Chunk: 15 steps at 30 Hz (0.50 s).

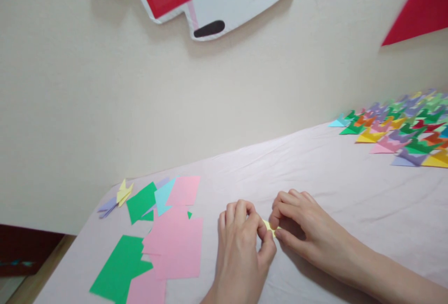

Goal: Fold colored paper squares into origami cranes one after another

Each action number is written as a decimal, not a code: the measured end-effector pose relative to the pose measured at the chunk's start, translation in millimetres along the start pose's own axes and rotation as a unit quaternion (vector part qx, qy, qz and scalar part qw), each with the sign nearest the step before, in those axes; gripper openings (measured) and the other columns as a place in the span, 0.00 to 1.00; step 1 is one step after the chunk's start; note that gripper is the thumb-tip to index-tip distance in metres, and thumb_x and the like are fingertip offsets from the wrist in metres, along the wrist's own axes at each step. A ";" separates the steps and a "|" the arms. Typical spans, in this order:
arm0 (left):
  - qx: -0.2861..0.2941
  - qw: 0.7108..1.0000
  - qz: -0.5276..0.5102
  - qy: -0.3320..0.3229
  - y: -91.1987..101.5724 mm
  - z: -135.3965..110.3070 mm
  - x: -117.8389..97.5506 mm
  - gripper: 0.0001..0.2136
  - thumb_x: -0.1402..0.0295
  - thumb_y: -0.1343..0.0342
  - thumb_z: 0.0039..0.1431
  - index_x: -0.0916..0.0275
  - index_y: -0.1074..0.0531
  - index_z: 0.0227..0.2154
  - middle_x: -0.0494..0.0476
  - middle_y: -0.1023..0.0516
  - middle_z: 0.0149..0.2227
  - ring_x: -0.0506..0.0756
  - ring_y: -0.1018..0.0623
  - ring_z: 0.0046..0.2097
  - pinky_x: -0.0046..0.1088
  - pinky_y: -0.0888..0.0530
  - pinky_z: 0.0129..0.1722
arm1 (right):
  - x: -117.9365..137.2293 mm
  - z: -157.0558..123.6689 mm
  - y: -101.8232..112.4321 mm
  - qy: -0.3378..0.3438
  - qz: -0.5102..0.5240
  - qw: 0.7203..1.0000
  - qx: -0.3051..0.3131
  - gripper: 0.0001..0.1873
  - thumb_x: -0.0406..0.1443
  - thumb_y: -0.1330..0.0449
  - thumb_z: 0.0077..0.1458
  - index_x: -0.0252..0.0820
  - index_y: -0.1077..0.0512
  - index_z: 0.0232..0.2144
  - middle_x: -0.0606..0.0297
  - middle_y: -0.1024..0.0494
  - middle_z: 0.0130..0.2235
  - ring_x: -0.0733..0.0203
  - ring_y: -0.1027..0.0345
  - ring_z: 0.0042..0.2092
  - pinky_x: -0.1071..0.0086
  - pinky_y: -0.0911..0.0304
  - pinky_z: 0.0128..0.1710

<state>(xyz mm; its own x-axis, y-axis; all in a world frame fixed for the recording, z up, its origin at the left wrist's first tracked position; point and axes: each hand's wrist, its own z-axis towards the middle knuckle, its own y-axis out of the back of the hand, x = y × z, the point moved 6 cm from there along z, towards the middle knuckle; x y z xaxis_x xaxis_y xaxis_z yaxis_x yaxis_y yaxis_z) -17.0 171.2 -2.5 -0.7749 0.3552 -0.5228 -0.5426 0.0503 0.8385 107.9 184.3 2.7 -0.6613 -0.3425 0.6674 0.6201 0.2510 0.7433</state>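
Observation:
Between my two hands is a small piece of yellow paper, mostly hidden by my fingers, so its folded shape cannot be made out. My left hand pinches its left side between thumb and bent forefinger. From the right, my right hand grips the other side with thumb and fingertips. Both hands rest low over the pale cloth of the table. To the left of my left hand lie loose sheets, among them a pink square sheet and a green sheet.
Many folded paper birds in mixed colours stand in rows at the right. A folded yellow paper piece and a purple one lie at the far left corner. A wall with a red and white decoration rises behind the table.

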 end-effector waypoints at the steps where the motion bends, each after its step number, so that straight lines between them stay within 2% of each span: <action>1: 0.001 1.000 0.002 0.001 -0.2 -0.1 0.2 0.08 0.81 0.49 0.56 0.60 0.37 0.28 0.54 0.33 0.38 0.58 0.33 0.43 0.40 0.37 0.42 | 0.0 -0.2 0.1 -0.002 0.000 1.000 0.000 0.10 0.23 0.43 0.52 0.43 0.30 0.30 0.65 0.27 0.36 0.56 0.36 0.41 0.60 0.46 0.42; 8: 0.001 1.000 0.014 -0.010 -0.9 -1.9 0.4 0.08 0.80 0.52 0.58 0.59 0.37 0.31 0.54 0.33 0.39 0.58 0.33 0.43 0.39 0.37 0.42 | -2.4 0.5 0.5 -0.001 0.015 1.000 -0.001 0.12 0.22 0.44 0.52 0.43 0.28 0.30 0.66 0.27 0.36 0.57 0.37 0.41 0.61 0.46 0.43; 15: 0.022 0.999 -0.025 -0.004 3.5 -0.5 2.6 0.11 0.81 0.52 0.58 0.57 0.34 0.36 0.54 0.31 0.40 0.58 0.33 0.45 0.37 0.36 0.43 | 0.4 0.0 2.7 0.006 0.009 1.000 -0.006 0.13 0.22 0.46 0.52 0.43 0.29 0.30 0.65 0.27 0.35 0.57 0.36 0.40 0.61 0.45 0.42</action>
<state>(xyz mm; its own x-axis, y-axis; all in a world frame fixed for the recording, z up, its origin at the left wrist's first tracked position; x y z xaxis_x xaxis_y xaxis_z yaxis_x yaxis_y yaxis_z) -21.1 171.9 -1.0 -0.7442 0.3592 -0.5632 -0.5656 0.1097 0.8173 109.3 184.8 5.0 -0.6456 -0.3490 0.6793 0.6360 0.2468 0.7312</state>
